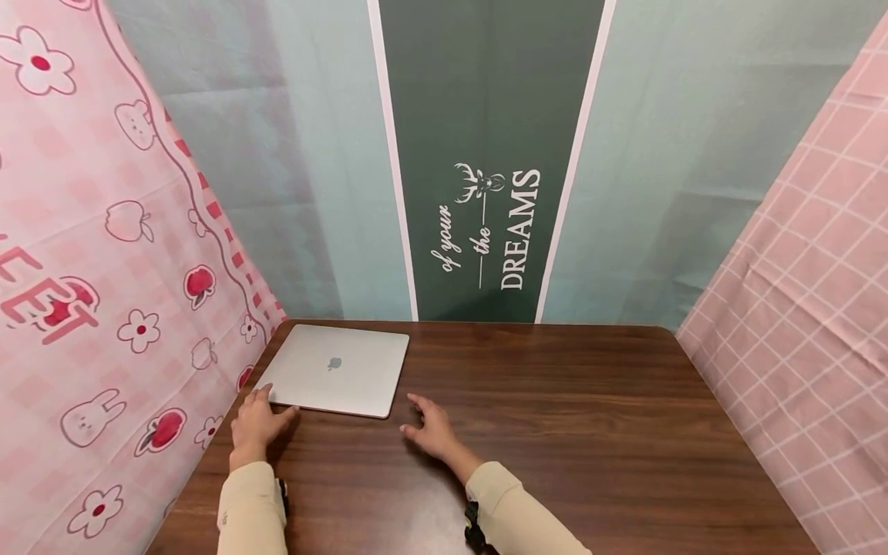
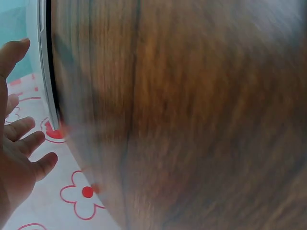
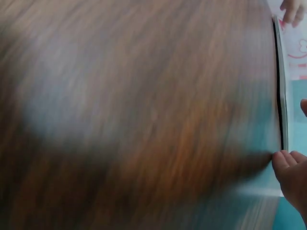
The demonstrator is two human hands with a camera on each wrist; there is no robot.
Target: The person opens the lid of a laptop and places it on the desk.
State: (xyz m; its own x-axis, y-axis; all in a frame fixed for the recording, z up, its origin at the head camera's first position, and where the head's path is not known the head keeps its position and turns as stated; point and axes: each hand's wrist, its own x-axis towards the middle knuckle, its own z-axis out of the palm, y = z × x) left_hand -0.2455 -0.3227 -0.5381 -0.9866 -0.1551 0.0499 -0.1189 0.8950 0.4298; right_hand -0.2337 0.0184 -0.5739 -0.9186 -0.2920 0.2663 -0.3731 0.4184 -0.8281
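A closed silver laptop (image 1: 333,366) with an apple logo on its lid lies flat at the far left of the wooden table. My left hand (image 1: 258,422) is at its near left corner, fingers spread and thumb apart; in the left wrist view the loosely bent fingers (image 2: 29,143) show beside the laptop's thin edge (image 2: 44,72). Whether they touch it I cannot tell. Off the near right corner, my right hand (image 1: 432,430) hovers with thumb and fingers parted, a small gap from the laptop in the head view. Neither hand grips anything.
The brown table (image 1: 590,432) reaches far to the right. A pink patterned cloth (image 1: 139,262) hangs along the left, a pink checked cloth (image 1: 798,293) along the right, and a green and grey-blue curtain (image 1: 492,116) behind the back edge.
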